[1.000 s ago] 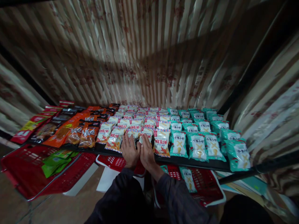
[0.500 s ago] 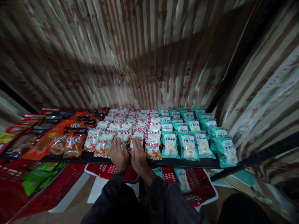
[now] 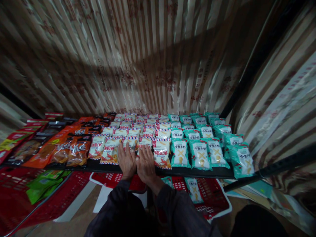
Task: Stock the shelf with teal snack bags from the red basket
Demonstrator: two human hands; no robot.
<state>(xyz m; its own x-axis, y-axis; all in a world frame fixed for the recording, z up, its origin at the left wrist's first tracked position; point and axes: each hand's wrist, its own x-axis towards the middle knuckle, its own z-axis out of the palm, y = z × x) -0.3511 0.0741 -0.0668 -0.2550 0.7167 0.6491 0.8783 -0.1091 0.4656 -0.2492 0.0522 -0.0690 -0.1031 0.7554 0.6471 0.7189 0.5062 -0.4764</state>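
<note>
I am standing in what is looking like a small shop or its stockroom. A black shelf is carrying close rows of snacks: orange packets towards the left, white packets mid-shelf, teal packets on the right. Red plastic baskets are sitting below, some holding packets, and patterned, striped sheeting is hanging behind.

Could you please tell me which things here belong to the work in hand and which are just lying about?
Seemingly in the work:
- left hand and right hand
- white packets they touch
- shelf
- perhaps teal packets

Seemingly lying about:
- green packets
- white sheet
</note>
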